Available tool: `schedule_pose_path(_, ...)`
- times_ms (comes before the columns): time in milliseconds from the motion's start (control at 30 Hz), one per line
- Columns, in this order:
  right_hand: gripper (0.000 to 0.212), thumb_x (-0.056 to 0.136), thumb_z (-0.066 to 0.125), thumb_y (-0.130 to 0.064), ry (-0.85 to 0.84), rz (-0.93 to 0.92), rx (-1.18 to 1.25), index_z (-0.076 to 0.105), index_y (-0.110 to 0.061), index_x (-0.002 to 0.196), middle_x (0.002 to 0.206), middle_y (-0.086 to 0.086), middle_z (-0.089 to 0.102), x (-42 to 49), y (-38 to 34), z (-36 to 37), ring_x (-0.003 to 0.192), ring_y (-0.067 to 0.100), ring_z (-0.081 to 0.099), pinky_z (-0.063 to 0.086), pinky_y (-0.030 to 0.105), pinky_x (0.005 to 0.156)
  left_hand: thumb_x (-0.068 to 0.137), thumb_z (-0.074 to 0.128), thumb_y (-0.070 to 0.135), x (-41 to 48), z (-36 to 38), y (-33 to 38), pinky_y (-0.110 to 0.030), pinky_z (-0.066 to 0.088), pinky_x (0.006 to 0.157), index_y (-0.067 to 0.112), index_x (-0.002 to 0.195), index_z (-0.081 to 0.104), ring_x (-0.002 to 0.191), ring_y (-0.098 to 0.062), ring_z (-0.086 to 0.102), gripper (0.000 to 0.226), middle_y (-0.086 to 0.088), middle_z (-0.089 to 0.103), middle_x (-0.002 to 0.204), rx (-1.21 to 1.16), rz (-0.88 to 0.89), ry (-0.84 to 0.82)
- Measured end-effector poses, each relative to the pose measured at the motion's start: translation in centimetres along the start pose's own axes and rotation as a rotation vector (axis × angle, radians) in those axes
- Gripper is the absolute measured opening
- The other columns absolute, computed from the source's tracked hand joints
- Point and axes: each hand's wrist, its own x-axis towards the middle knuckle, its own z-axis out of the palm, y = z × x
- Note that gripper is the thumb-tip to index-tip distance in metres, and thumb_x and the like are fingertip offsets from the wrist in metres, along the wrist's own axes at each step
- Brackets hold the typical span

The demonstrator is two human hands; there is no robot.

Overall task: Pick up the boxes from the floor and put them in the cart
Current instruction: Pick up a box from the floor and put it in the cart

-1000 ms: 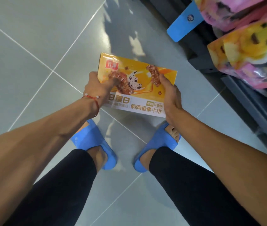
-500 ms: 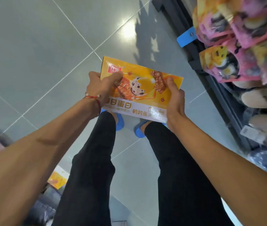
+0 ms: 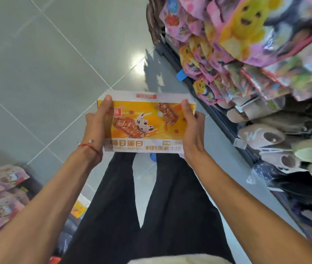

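Closest in, the person's black trousers [image 3: 170, 206] run straight down the middle of the view. Low by the left leg lies a smaller orange box [image 3: 79, 206], beside some pink packets [image 3: 0, 197]. Whether the dark shape around them is the cart cannot be told, and no cart shows plainly anywhere. Further out, both forearms reach forward to the box [image 3: 147, 119], which is held level in the air in front of the body, well above the floor [image 3: 46, 73]. Its long axis runs straight across, left to right, printed face up. The left hand [image 3: 95, 128], with a red cord [image 3: 89, 146] at the wrist, grips the left short end, thumb laid along the top face. The right hand [image 3: 192, 130] grips the right short end the same way, so the box is clamped between them. If the cart is at the lower left, the left hand is the nearer one, and the box would probably go down and leftward end first. Beyond, on the right, a shelf [image 3: 218, 119] carries slippers [image 3: 261, 134].
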Motion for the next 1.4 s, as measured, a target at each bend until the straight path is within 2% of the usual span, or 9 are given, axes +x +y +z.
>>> schedule_pose_path(100,0.075,0.075,0.068,-0.066,-0.012,-0.072,0.019,0.048,-0.014,0.127,0.11,0.001,0.068,-3.5,-2.0,-1.6,0.088,0.01,0.076,0.062,0.036,0.079,0.094,0.042,0.066,-3.7,-0.5,1.9,-0.031,0.048,0.07,0.052,0.077,0.075,0.067,0.004,0.071,0.04,0.019,0.076,0.078,0.018,0.036,-0.018)
schedule_pose_path(300,0.073,0.078,0.068,-0.055,-0.037,-0.142,0.099,0.043,-0.021,0.137,0.122,-0.002,0.062,-9.1,-3.5,-4.1,0.089,-0.001,0.072,0.057,0.024,0.075,0.069,0.06,0.072,-8.8,-2.0,4.6,-0.033,0.054,0.071,0.012,0.137,0.048,0.089,-0.013,0.075,0.091,-0.006,0.073,0.115,0.047,0.041,-0.065)
schedule_pose_path(533,0.075,0.077,0.069,-0.048,0.016,-0.191,0.332,0.048,-0.031,0.146,0.122,0.004,0.075,-14.0,-1.7,-3.6,0.103,0.024,0.076,0.061,0.049,0.091,0.089,0.057,0.046,-10.2,-4.2,6.5,-0.019,0.054,0.056,0.02,0.134,0.054,0.07,-0.003,0.072,0.052,0.011,0.077,0.085,0.164,0.116,-0.224)
schedule_pose_path(667,0.064,0.087,0.061,-0.046,0.115,-0.186,0.45,0.049,-0.027,0.147,0.116,0.002,0.078,-16.8,0.1,-2.3,0.101,0.023,0.077,0.063,0.038,0.082,0.082,0.056,0.045,-10.6,-5.3,7.9,-0.029,0.057,0.069,0.03,0.13,0.057,0.078,-0.007,0.073,0.05,0.007,0.076,0.094,0.284,0.187,-0.315)
schedule_pose_path(800,0.064,0.085,0.061,-0.049,0.255,-0.154,0.567,0.055,-0.025,0.144,0.118,0.002,0.077,-19.6,2.0,-1.7,0.101,0.02,0.076,0.061,0.031,0.081,0.075,0.054,0.043,-11.5,-5.2,9.6,-0.02,0.056,0.062,0.041,0.13,0.054,0.083,-0.006,0.073,0.055,0.004,0.072,0.107,0.431,0.26,-0.47)
schedule_pose_path(1000,0.068,0.074,0.068,-0.047,0.434,-0.13,0.776,0.058,-0.028,0.139,0.121,0.004,0.075,-23.4,5.0,-3.5,0.108,0.026,0.072,0.056,0.048,0.095,0.069,0.052,0.033,-14.3,-1.6,10.1,-0.017,0.055,0.058,0.031,0.139,0.049,0.085,-0.011,0.071,0.07,-0.004,0.067,0.119,0.581,0.267,-0.677)
schedule_pose_path(1133,0.064,0.066,0.067,-0.048,0.536,-0.147,0.867,0.061,-0.035,0.128,0.114,0.0,0.076,-25.9,7.7,-6.3,0.101,0.022,0.074,0.058,0.039,0.081,0.085,0.06,0.026,-16.8,1.9,8.4,-0.017,0.053,0.051,0.025,0.138,0.048,0.072,-0.003,0.071,0.054,-0.002,0.07,0.114,0.65,0.264,-0.761)
schedule_pose_path(1267,0.07,0.065,0.066,-0.048,0.625,-0.153,0.954,0.057,-0.035,0.133,0.122,0.002,0.072,-28.8,11.3,-9.6,0.112,0.028,0.071,0.057,0.048,0.089,0.095,0.059,0.027,-20.2,5.9,5.1,-0.018,0.051,0.048,0.024,0.134,0.051,0.068,-0.001,0.071,0.04,0.017,0.075,0.086,0.71,0.245,-0.832)
schedule_pose_path(1400,0.06,0.078,0.065,-0.037,0.732,-0.169,1.027,0.057,-0.033,0.136,0.119,-0.001,0.075,-31.9,16.0,-13.5,0.106,0.023,0.074,0.062,0.045,0.088,0.094,0.063,0.025,-25.0,9.7,0.5,-0.018,0.052,0.049,0.028,0.134,0.052,0.069,-0.001,0.072,0.041,0.01,0.072,0.1,0.817,0.263,-0.92)
